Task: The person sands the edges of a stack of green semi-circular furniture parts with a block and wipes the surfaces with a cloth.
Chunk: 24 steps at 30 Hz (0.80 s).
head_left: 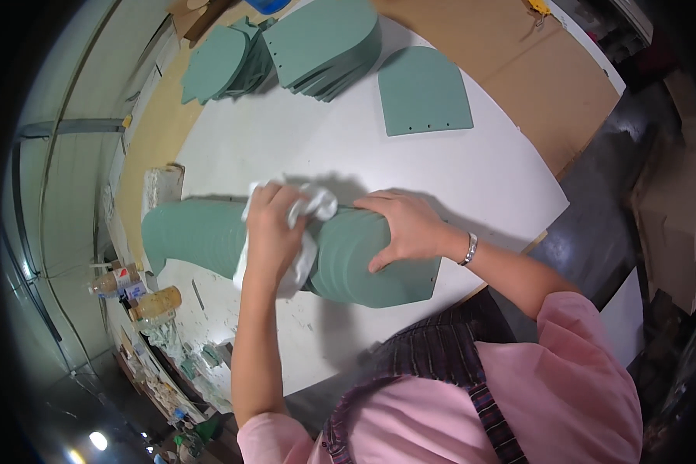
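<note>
A row of green arch-shaped flat pieces [197, 232] lies fanned out across the white table [325, 147], overlapping one another. My left hand [269, 230] grips a crumpled white cloth [311, 207] and presses it onto the middle of the row. My right hand [406, 226] lies flat, fingers spread, on the topmost green piece [379, 274], which has small holes along its straight edge. A metal bracelet [470, 249] is on my right wrist.
Two leaning stacks of the same green pieces [321, 39] [216, 66] sit at the table's far side, with a single piece [424, 91] lying beside them. Brown board [518, 69] covers the far right. Two bottles [156, 303] stand on a cluttered shelf at left.
</note>
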{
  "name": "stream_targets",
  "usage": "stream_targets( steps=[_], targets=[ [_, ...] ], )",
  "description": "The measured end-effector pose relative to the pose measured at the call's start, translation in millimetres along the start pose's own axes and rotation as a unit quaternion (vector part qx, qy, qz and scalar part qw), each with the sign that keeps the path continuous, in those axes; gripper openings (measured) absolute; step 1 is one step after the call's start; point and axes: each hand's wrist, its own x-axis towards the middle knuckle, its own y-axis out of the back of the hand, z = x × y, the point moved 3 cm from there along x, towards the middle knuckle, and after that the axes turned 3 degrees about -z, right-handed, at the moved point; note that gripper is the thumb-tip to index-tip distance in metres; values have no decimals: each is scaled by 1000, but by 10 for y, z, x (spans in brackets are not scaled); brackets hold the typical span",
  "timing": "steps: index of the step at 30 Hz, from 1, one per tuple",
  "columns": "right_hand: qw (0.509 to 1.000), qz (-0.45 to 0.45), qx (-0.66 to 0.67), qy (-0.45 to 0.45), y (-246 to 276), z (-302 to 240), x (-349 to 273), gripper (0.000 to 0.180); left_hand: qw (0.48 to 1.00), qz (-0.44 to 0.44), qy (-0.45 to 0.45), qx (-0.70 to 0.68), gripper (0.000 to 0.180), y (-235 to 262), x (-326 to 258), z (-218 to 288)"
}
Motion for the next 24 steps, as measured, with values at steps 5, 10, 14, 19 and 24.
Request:
stream_targets(
  steps=[5, 10, 14, 19, 24],
  targets=[
    [1000, -4, 7, 2, 35, 70, 0, 101, 998, -6, 33, -57, 28, 200, -25, 8],
    [1000, 9, 0, 1, -10, 7, 6, 97, 999, -44, -19, -1, 37, -202, -422, 531],
    [998, -48, -7, -35, -55, -80, 67, 84, 998, -8, -44, -32, 31, -435, 162, 503],
    [1000, 7, -7, -12, -3, 100, -35, 96, 998, -11, -62, -16, 46, -198, -896, 574],
    [1000, 0, -17, -8, -21, 52, -8, 101, 999, -32, -16, -28, 48, 42, -1102, 529]
  ],
)
